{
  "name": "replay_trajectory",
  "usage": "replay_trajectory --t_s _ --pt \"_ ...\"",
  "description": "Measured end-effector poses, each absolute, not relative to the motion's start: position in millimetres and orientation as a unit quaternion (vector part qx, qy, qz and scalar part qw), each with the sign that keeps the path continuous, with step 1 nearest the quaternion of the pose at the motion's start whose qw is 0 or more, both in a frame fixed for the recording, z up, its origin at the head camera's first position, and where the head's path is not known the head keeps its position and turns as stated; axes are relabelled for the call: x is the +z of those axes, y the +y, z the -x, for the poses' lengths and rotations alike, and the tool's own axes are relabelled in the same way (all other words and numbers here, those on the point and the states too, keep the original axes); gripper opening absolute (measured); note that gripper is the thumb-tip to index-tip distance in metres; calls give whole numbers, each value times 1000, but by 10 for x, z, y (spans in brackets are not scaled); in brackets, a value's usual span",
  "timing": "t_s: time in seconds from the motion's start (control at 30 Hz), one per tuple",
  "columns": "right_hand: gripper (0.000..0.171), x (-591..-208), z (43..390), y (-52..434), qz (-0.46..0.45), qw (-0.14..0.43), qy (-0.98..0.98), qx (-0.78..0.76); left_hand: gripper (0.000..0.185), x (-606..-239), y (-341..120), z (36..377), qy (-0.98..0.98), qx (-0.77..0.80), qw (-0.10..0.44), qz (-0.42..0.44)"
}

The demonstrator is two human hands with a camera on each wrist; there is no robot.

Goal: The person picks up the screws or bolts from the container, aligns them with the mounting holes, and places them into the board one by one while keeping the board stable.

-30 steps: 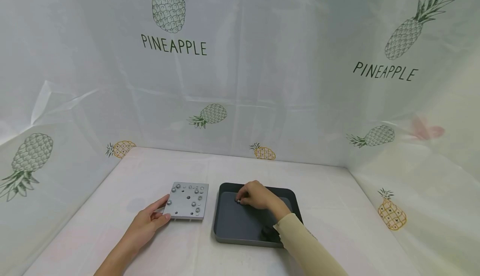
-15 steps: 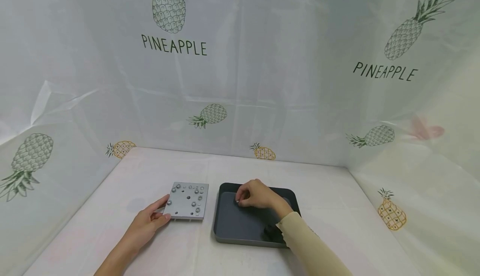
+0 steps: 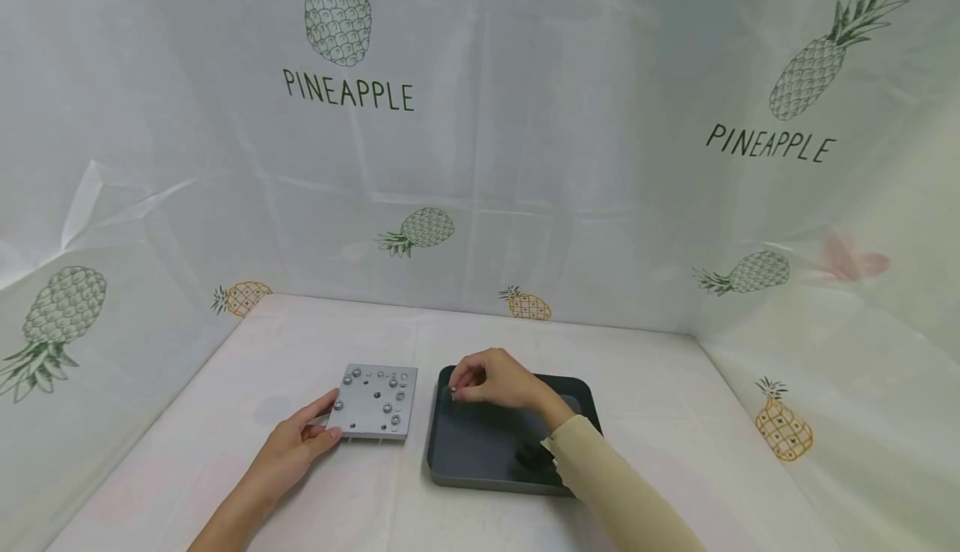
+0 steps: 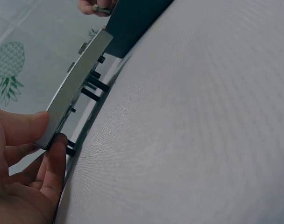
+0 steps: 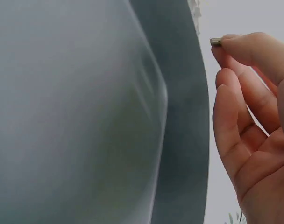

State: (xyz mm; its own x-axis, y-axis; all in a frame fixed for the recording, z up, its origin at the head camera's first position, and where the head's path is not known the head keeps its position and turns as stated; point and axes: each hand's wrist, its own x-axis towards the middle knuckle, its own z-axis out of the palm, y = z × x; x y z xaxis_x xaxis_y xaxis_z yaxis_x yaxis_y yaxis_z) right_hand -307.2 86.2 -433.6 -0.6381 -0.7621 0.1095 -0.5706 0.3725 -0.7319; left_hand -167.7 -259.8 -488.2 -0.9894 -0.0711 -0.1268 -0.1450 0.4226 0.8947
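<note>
My left hand (image 3: pixel 300 444) grips the near left edge of a silver metal plate (image 3: pixel 367 419), thumb on top and fingers beneath. Several socket-head screws (image 3: pixel 387 408) sit in the plate, and bare holes show among them. Dark screw shanks (image 4: pixel 99 84) stick out below it in the left wrist view. Over the dark tray's far left part, my right hand (image 3: pixel 501 378) pinches a small metal screw (image 4: pixel 102 9) between thumb and index finger. Only one end of that screw (image 5: pixel 216 42) shows past the fingertips in the right wrist view; the other fingers are loosely curled.
The dark grey tray (image 3: pixel 480 484) stands right of the plate with a narrow gap between them. A raised rim runs round it, and the right forearm crosses its right side. A white cloth (image 3: pixel 360 502) covers the table; pineapple-print sheets (image 3: pixel 570 160) enclose the back and sides.
My right hand has lifted from the tray's floor and moved left toward the plate, with the screw between its fingertips. The left hand and the plate have not moved.
</note>
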Motion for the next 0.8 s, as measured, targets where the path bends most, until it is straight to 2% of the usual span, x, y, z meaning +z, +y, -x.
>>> replay_trajectory --t_s 0.57,0.8 --pt "14 -4332 3025 181 354 111 805 -464 73 -4880 -2594 1686 851 519 33 67" --pt "15 -4404 3014 -73 337 124 790 -498 73 -4879 -2606 1676 850 521 31 65"
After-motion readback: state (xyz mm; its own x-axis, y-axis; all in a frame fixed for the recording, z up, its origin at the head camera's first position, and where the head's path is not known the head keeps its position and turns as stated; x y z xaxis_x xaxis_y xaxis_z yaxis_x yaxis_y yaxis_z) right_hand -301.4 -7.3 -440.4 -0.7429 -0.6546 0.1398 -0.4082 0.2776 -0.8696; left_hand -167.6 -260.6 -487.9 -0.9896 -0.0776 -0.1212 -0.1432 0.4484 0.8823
